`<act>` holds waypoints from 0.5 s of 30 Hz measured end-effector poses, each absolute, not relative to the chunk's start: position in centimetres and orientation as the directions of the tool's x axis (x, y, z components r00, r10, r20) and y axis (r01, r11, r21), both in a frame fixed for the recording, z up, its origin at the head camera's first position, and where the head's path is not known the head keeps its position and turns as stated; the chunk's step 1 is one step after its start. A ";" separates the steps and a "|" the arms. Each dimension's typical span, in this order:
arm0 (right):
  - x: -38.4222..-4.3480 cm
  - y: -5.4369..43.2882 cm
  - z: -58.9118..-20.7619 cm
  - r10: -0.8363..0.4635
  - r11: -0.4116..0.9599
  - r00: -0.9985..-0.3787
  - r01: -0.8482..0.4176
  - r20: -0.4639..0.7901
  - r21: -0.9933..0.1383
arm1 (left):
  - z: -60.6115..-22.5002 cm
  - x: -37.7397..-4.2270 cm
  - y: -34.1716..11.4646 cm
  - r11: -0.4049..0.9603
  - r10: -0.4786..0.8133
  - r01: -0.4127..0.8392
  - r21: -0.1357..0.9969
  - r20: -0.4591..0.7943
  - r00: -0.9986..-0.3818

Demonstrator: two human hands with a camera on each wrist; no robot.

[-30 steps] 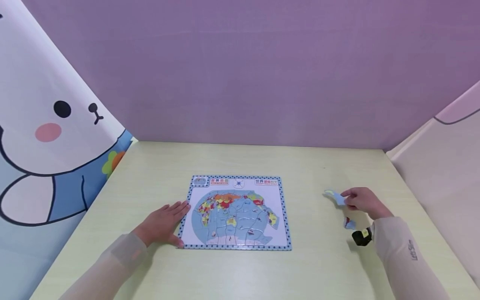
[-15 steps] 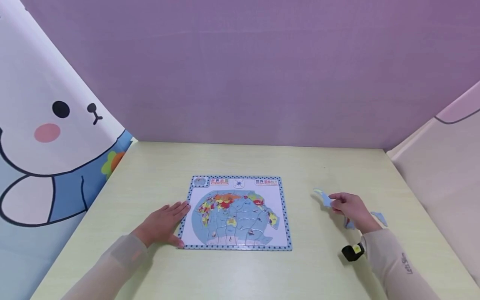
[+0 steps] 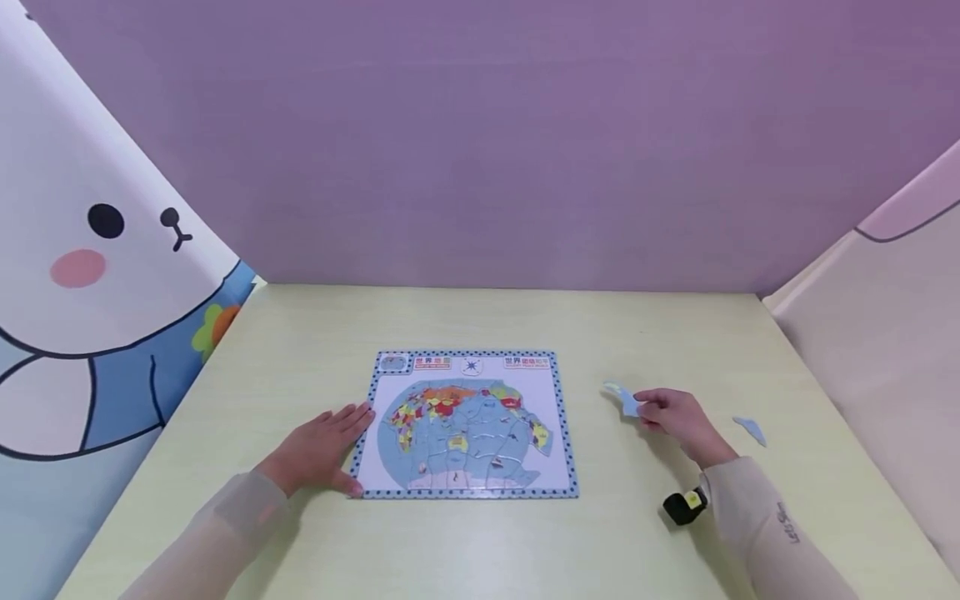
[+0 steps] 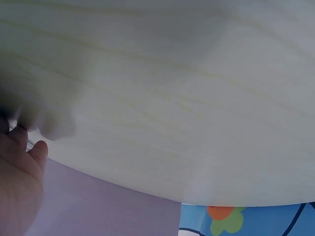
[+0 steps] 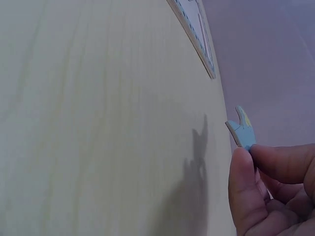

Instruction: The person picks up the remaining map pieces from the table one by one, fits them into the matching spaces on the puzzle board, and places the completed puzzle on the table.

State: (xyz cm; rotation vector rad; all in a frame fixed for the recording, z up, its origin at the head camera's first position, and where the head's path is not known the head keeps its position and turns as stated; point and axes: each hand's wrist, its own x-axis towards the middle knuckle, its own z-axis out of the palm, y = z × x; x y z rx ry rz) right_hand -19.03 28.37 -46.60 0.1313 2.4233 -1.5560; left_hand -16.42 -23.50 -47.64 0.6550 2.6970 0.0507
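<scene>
A world-map jigsaw board (image 3: 566, 417) with a dotted blue border lies flat on the table, mostly filled; a white gap shows at the map's lower right. My left hand (image 3: 322, 450) rests with extended fingers on the board's left edge; in the left wrist view that hand (image 4: 19, 182) is at the lower left. Right of the board, my right hand (image 3: 678, 421) pinches a light-blue puzzle piece (image 3: 621, 398) between thumb and index finger. The right wrist view shows this piece (image 5: 243, 132) raised above the tabletop, its narrow end pointing up.
Another blue puzzle piece (image 3: 750, 430) lies on the pale table (image 3: 480, 550) to the right of my right hand. A black wrist device (image 3: 682, 506) sits at the right cuff. A purple backdrop (image 3: 480, 167) stands behind the table, and printed cloth panels flank it.
My right hand has carried the pinched piece left toward the board, uncovering a blue piece behind it. The red-marked piece is now hidden from view. My left hand stays on the board.
</scene>
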 end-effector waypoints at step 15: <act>-19.2 26.4 -48.0 -0.078 0.349 -0.956 0.238 -0.282 -0.906 | -47.9 -16.5 -23.7 0.887 0.461 0.442 0.134 -0.327 -0.825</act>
